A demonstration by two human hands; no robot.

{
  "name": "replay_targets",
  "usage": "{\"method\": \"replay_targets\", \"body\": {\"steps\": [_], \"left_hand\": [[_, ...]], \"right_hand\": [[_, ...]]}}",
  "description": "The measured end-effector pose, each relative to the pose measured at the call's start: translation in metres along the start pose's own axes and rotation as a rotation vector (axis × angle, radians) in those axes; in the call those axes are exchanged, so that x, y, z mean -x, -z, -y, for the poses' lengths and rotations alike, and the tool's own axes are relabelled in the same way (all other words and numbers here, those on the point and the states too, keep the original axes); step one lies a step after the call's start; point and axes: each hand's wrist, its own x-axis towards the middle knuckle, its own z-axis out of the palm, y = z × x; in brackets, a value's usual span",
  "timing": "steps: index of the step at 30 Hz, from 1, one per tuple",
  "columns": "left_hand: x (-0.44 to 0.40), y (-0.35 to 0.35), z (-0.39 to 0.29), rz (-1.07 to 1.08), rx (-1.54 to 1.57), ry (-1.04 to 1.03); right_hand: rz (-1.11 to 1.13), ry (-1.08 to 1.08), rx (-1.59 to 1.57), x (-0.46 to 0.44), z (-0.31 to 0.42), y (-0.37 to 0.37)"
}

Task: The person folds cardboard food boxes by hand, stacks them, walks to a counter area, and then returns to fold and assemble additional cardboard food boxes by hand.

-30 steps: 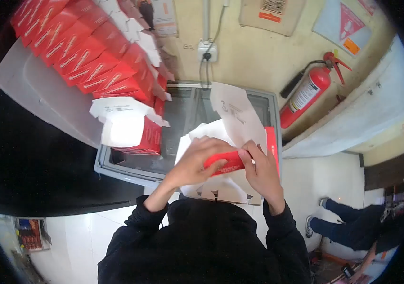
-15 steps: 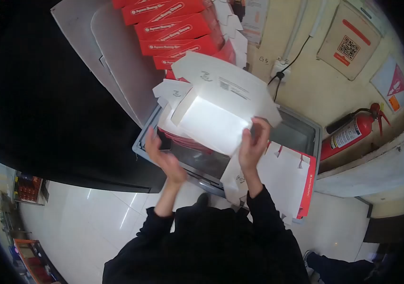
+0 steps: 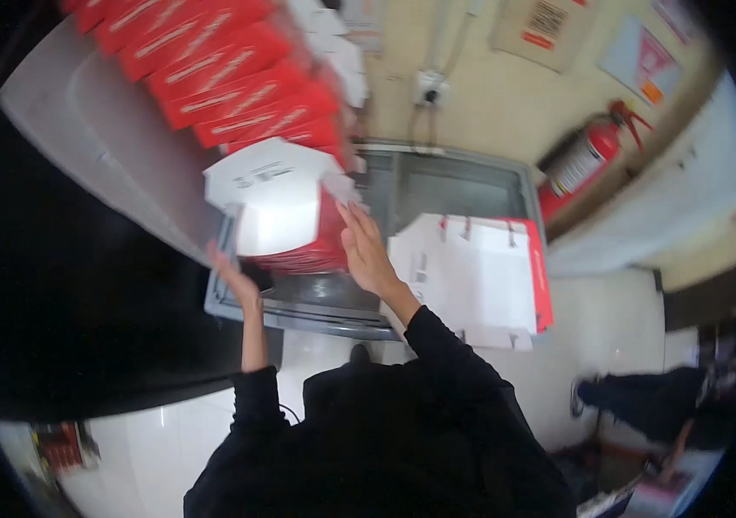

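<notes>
An open cardboard box (image 3: 277,220), white inside and red outside, sits on a stack of nested red boxes with its lid flap raised at the back. My right hand (image 3: 368,256) lies along the red right side of the stack, fingers stretched out. My left hand (image 3: 236,278) is at the lower left corner of the stack, its fingers extended; whether it touches the boxes I cannot tell. Flat unfolded box sheets (image 3: 480,276), white with a red edge, lie to the right of my right hand.
A grey-framed glass-topped chest (image 3: 325,324) carries the boxes and sheets. Behind stand leaning rows of folded red boxes (image 3: 213,86). A fire extinguisher (image 3: 584,160) is at the right wall, near a socket (image 3: 431,89) with a cable. Another person's leg (image 3: 644,401) shows at lower right.
The white open box has gone from being tilted in front of my right hand to resting on the nested stack. My right hand has let go and flattened against its side. The view has shifted.
</notes>
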Motion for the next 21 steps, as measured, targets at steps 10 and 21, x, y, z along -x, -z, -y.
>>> {"method": "replay_targets", "body": {"steps": [10,21], "left_hand": [[0.286,-0.155,-0.047,1.431,-0.234,-0.73],[0.276,-0.209,-0.026,1.948,-0.495,-0.074]], "right_hand": [[-0.458,-0.372,0.164,0.115,-0.039,0.227],[-0.074,-0.65,-0.008,0.221,-0.012,0.325]]}}
